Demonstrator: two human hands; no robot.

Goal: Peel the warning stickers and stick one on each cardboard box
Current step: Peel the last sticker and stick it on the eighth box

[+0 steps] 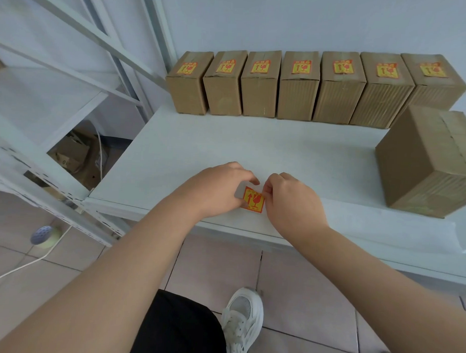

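Warning sticker (253, 200) at the front edge of the bench (174, 153): yellow square, red border, red upward arrow beside a red goblet sign. Row of seven boxes (298, 85) at its back edge: the same sign atop each. Lettering unreadable.

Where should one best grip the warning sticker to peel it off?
Probably pinch the warning sticker at its upper right corner, coming from the right: it lies flat on the backing, so only a corner can lift. The right hand pinches there; the left hand holds the backing.
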